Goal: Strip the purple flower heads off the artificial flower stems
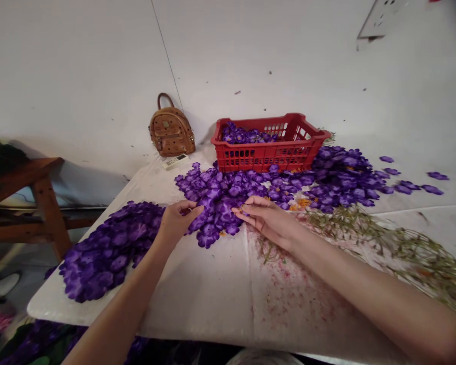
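Note:
My left hand (179,219) is over the edge of a pile of purple artificial flower petals (217,195), thumb and forefinger brought together. What that pinch holds, if anything, I cannot make out. Across from it, my right hand (265,217) is closed at the fingertips above the same pile. A tiny yellowish bit shows at those fingertips, too small to name. To the left of my left hand lies a second heap of purple petals (110,251). Small orange-yellow flower centres (302,203) are scattered beyond my right hand.
A red plastic crate (266,152) with purple flowers inside stands at the back. Thin green stems (387,238) lie along the right. A brown backpack (172,126) and a white remote control (175,161) are at the back left. A wooden stool (47,203) stands beside the table (197,299).

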`<state>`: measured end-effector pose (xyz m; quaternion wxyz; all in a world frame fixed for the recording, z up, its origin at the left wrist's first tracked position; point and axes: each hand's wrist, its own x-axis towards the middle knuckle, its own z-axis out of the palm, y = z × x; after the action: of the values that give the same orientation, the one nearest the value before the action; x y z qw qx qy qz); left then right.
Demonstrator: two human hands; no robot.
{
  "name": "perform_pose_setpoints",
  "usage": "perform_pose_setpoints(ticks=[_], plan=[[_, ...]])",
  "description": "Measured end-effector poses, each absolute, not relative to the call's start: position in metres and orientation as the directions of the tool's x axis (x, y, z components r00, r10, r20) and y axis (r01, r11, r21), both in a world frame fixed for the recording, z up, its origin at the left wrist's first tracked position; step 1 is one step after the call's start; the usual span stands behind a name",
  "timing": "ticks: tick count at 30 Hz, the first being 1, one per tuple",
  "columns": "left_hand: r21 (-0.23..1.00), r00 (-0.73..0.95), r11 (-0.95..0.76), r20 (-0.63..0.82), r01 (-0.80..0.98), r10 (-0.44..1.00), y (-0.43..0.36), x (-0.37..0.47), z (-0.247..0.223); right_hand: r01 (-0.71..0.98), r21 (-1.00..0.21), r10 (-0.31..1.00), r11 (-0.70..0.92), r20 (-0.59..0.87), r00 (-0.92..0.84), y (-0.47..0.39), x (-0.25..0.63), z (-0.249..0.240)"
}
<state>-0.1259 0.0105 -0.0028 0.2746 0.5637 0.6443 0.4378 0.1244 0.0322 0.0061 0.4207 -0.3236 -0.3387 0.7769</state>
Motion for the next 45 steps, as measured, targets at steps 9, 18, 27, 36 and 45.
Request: perform_pose_setpoints(ticks=[9,18,27,36,45], plan=[[0.973,-0.117,0.001,0.027,0.231,0.993,0.01,-0.111,0.01,-0.515,-0.744,0.887,-0.425,-0.23,-0.4,0.042,0.123,-0.006],[0.958,-0.188,0.036,0.019,0.285,0.982,0.021,-0.098,0.003,-0.511,-0.741,0.887,-0.436,-0.258,-0.382,0.025,0.15,-0.003],[0.915,-0.265,-0.043,0.161,0.401,0.951,0.018,-0.123,0.011,-0.583,-0.663,0.877,-0.47,-0.277,-0.393,0.016,0.166,-0.01],[0.256,-0.264,0.125,0.638,0.959,0.723,-0.022,-0.209,0.033,-0.571,-0.691,0.89,-0.444,-0.262,-0.374,0.013,0.172,-0.005],[0.224,0.217,-0.306,0.349,0.925,0.912,-0.049,-0.155,-0.005,-0.56,-0.711,0.9,-0.426,-0.272,-0.34,0.014,0.174,-0.002]])
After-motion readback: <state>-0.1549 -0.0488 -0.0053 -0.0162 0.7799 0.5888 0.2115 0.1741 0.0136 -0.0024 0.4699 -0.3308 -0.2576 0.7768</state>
